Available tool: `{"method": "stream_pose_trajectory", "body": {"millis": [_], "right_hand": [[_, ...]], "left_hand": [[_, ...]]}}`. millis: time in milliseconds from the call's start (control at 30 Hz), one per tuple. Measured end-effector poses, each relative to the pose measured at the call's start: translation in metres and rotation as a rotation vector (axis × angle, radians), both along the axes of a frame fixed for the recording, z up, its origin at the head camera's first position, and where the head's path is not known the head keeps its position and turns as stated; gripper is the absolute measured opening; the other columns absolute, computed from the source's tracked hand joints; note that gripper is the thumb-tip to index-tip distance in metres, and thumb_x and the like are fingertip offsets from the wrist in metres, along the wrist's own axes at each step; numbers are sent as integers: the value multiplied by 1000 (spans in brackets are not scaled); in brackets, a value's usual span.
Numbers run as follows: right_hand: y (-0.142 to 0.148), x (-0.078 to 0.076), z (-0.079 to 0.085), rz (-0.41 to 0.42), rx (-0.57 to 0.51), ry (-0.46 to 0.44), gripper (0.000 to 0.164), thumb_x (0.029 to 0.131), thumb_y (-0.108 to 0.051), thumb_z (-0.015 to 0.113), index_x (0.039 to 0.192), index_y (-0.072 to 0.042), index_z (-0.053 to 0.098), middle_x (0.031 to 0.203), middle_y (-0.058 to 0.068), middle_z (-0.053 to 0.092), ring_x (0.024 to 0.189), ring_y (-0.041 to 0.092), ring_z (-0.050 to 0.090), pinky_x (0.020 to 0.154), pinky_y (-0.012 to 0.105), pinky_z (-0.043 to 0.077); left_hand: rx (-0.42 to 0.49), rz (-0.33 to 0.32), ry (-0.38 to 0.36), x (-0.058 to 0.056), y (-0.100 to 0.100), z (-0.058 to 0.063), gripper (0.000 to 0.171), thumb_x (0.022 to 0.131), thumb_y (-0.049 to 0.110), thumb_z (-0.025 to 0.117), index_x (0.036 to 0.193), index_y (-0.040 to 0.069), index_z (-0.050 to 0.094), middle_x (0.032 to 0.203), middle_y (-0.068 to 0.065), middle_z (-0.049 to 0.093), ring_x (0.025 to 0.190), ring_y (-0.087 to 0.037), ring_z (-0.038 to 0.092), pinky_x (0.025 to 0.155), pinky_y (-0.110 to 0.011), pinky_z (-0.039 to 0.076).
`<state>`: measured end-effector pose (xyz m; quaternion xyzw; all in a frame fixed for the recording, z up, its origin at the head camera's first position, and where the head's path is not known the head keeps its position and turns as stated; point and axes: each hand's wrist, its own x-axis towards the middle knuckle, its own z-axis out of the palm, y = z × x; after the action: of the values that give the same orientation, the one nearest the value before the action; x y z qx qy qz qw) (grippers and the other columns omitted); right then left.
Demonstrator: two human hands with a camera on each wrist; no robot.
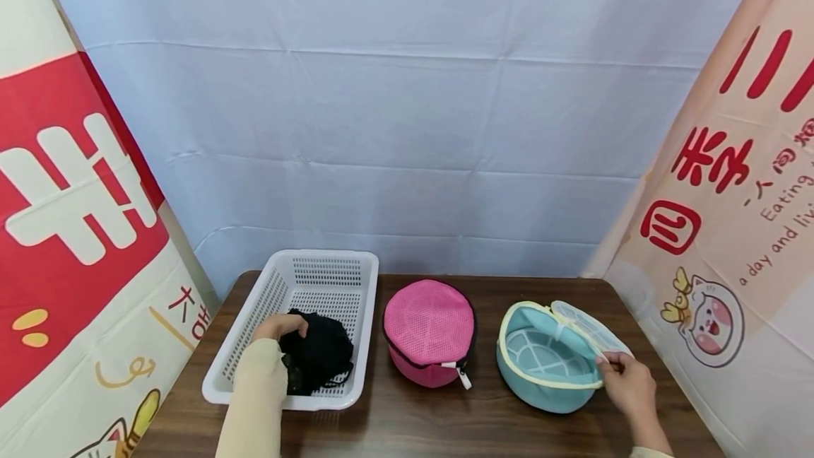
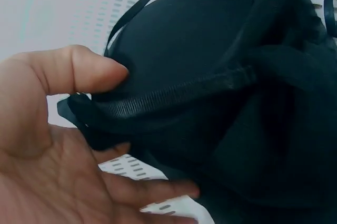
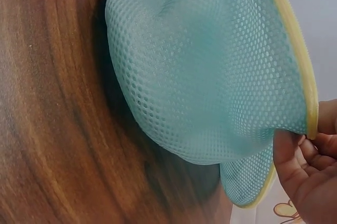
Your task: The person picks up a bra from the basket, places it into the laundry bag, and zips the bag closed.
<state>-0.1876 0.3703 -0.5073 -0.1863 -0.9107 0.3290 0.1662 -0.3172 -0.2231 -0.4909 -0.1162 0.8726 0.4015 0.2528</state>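
Observation:
My left hand (image 1: 278, 327) reaches into the white basket (image 1: 372, 302) and grips the edge of a black bra (image 2: 179, 40). In the left wrist view the thumb lies on top of the fabric, with fingers beneath it. A teal mesh laundry bag (image 1: 540, 387) with yellow trim stands unzipped at the right, its lid (image 1: 594, 327) folded back. My right hand (image 1: 629, 384) pinches the yellow rim at the bag's right side. Seen from the right wrist, the mesh wall (image 3: 200, 71) bulges beside the fingers.
Between basket and teal bag sits a round pink mesh laundry bag (image 1: 429, 324), its lid down and a white zip pull (image 1: 466, 379) at the front. All stand on a dark wooden table (image 1: 381, 430). A pale blue cloth (image 1: 407, 126) hangs behind, with printed cloths at both sides.

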Motion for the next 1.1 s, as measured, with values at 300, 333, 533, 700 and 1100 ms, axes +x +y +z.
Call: {"method": "stream_pose_trajectory", "body": {"millis": [300, 333, 533, 700, 1100], "right_hand": [[1, 0, -1, 8, 1, -6, 24, 88, -12, 59, 94, 11, 63, 75, 12, 61, 69, 26, 53, 62, 37, 38], [1, 0, -1, 9, 0, -9, 24, 88, -12, 58, 94, 11, 62, 75, 12, 61, 70, 26, 53, 63, 37, 38], [4, -1, -2, 3, 3, -20, 23, 86, -12, 59, 93, 10, 63, 74, 10, 61, 69, 24, 53, 60, 36, 39], [2, -2, -2, -5, -15, -3, 22, 83, -9, 61, 93, 10, 63, 75, 11, 61, 68, 23, 53, 61, 35, 40], [-4, -2, 1, -27, -56, 28, 21, 82, -10, 62, 94, 8, 64, 75, 10, 62, 65, 18, 51, 55, 29, 40]], "left_hand": [[-252, -86, -34, -1, 0, -2, 54, 79, 25, 64, 114, -14, 51, 122, -34, 42, 98, -36, 46, 79, -40, 44], [-233, -65, -34, 0, 0, -3, 63, 80, 28, 65, 121, -16, 46, 126, -36, 38, 104, -39, 46, 83, -43, 44], [-167, 45, -10, 0, 3, -5, 78, 84, 35, 67, 127, -22, 35, 131, -40, 32, 114, -47, 41, 88, -48, 42], [-174, -4, 9, -3, 5, -7, 56, 83, 24, 67, 119, -16, 50, 127, -36, 41, 112, -45, 44, 87, -46, 43], [-112, -36, -30, -7, 2, -14, 52, 85, 19, 64, 119, -17, 49, 127, -36, 40, 111, -45, 45, 83, -46, 45]]}}
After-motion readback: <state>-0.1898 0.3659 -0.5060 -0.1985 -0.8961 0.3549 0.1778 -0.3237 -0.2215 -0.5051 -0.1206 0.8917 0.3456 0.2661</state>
